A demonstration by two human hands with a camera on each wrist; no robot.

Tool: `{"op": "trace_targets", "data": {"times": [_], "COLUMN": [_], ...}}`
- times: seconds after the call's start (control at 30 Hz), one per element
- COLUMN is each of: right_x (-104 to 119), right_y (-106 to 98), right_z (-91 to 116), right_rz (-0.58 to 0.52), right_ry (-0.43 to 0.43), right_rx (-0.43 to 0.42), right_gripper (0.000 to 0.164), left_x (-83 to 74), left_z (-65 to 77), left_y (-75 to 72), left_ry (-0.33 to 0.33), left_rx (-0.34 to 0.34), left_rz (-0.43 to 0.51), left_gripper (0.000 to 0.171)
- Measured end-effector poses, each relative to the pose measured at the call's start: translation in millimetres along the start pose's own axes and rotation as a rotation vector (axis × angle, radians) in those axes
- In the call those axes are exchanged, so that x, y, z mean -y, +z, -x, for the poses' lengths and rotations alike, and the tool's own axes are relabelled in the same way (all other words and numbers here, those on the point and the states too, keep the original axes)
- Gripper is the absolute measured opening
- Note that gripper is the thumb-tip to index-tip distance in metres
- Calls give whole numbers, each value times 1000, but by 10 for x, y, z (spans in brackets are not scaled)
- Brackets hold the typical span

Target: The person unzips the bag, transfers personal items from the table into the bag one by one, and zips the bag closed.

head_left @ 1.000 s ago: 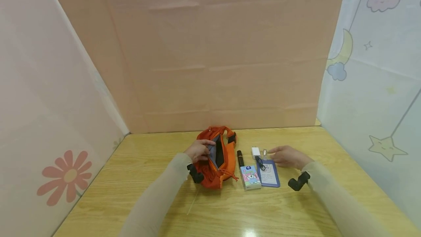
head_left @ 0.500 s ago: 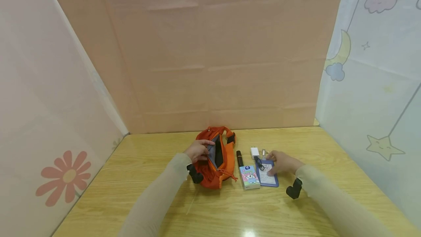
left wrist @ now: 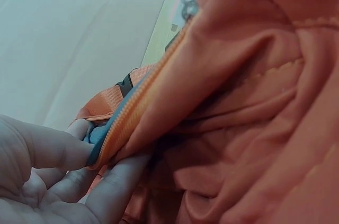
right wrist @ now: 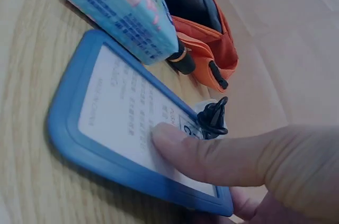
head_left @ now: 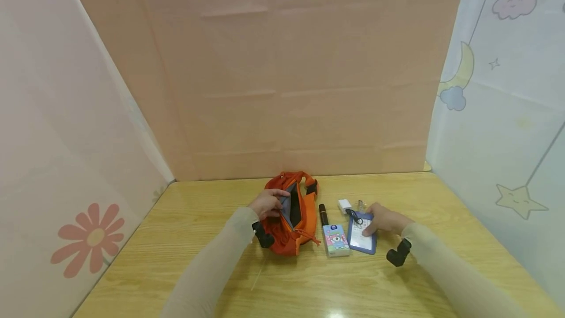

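Note:
An orange waist bag (head_left: 282, 239) lies unzipped on the table, its grey-lined pocket gaping. My left hand (head_left: 267, 203) pinches the zippered edge (left wrist: 124, 113) of that opening between thumb and fingers. My right hand (head_left: 386, 220) grips a blue-framed badge holder (head_left: 362, 242) by its right side, thumb (right wrist: 185, 150) on the card face and fingers underneath. In the right wrist view the badge holder tilts, its gripped edge raised. A black cable (right wrist: 213, 118) lies against its top end.
Between bag and badge holder lie a cartoon-printed tissue pack (head_left: 336, 240) and a black tube with a gold band (head_left: 323, 215). Behind them sits a white charger plug (head_left: 345, 205). A pink-beige sheet (head_left: 291, 112) rises at the table's (head_left: 212, 195) back edge.
My right hand has moved left from beside the badge holder and taken hold of it, tilting it. The cable and charger have shifted slightly. The left hand stays on the bag.

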State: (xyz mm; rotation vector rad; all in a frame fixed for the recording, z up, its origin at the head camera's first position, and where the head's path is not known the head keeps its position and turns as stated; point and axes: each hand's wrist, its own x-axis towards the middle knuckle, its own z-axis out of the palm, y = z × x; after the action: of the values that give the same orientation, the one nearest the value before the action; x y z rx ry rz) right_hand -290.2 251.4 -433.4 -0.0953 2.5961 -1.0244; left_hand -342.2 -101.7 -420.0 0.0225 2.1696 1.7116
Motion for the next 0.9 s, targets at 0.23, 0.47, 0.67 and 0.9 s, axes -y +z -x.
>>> {"op": "trace_targets", "data": {"times": [0.23, 0.47, 0.67, 0.9], "right_x": [-46, -135, -120, 57], "right_y": [-145, -258, -360, -415], "right_z": [111, 187, 253, 265], "right_rz": [-244, -351, -363, -554], "right_ry": [-15, -68, -110, -209], "right_rx": [34, 34, 7, 75], "right_gripper": [69, 53, 44, 63], "left_x": [-18, -17, -6, -7], "left_z": [20, 2, -2, -22], "left_y": [-7, 2, 2, -8], "left_ry": [22, -9, -7, -12], "left_rx": [10, -1, 4, 14], "left_rz": [-4, -2, -5, 6], "left_gripper": [43, 45, 44, 45]}}
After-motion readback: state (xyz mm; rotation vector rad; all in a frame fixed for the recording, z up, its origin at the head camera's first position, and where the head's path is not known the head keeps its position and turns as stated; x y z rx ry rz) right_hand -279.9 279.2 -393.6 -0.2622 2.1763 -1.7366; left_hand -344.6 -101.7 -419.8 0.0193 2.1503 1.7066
